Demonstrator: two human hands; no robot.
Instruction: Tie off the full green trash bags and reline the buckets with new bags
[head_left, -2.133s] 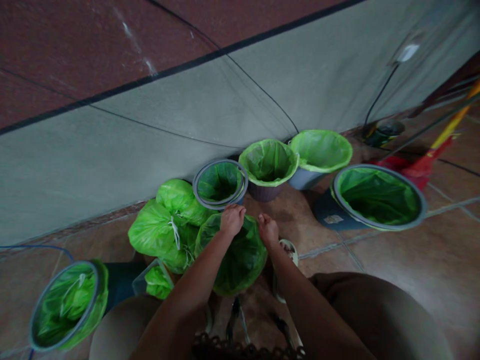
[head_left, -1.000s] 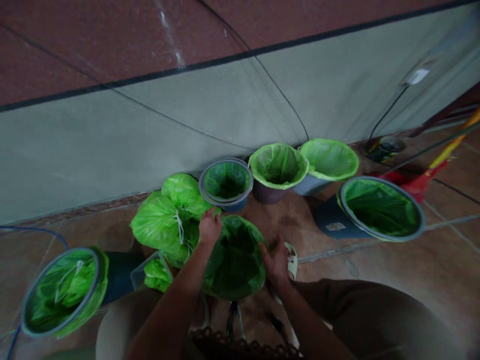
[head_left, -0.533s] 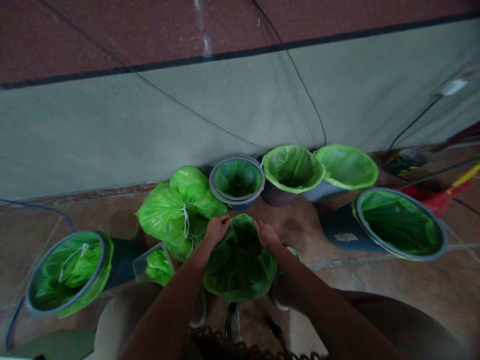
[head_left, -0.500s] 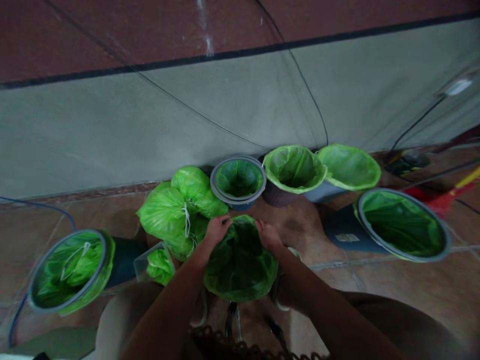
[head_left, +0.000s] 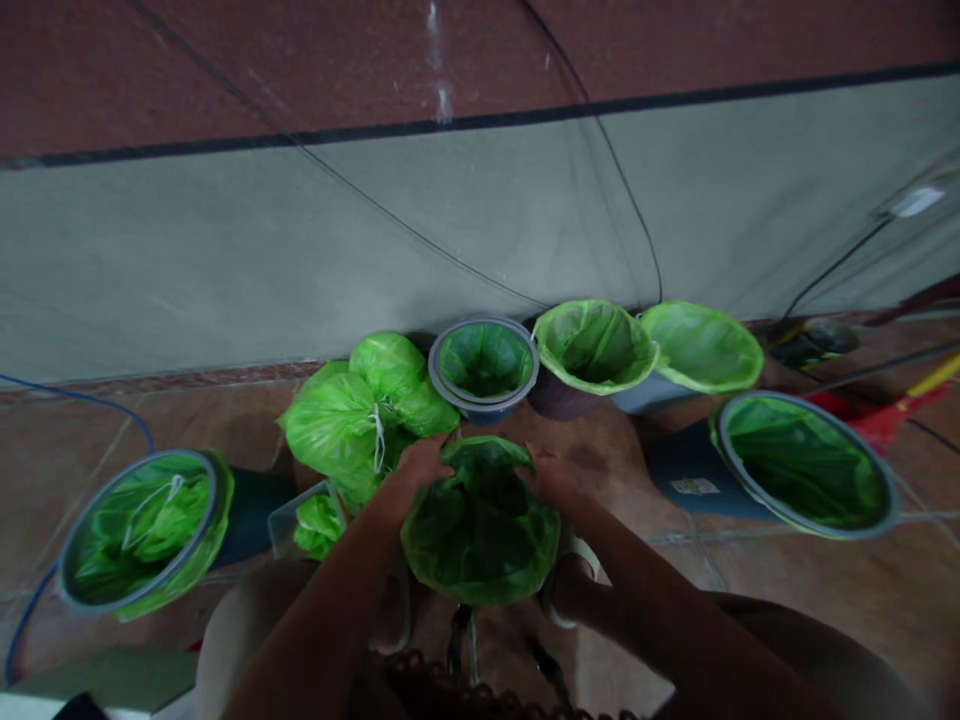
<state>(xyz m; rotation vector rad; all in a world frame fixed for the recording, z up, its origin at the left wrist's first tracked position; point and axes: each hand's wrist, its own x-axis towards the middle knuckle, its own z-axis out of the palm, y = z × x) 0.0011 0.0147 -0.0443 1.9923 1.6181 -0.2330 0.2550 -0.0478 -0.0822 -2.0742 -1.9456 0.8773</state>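
Note:
Between my knees stands a bin lined with a green trash bag point(head_left: 480, 545), its mouth facing up at me and the bag's edge folded outward. My left hand point(head_left: 426, 463) grips the bag at the far left of the rim. At the far right of the rim, my right hand point(head_left: 547, 478) grips it too. Both rim sections are pulled inward slightly beside the hands. Most fingertips are blurred or hidden by the bag, and the bin's body is covered. Tied full green bags point(head_left: 337, 420) lie just beyond my left hand.
Along the wall stand a grey-rimmed bin point(head_left: 484, 402) and two bag-lined bins point(head_left: 592, 345) point(head_left: 701, 345). A tilted blue bin point(head_left: 694, 470) is at right, another lined bin point(head_left: 142, 600) at left. A clear box point(head_left: 283, 530) holds a green bag. Cables hang along the wall.
My hands have slid slightly outward and down around the rim, and the fingers show less. The bag's far edge now bunches inward near both hands. The view has shifted a little.

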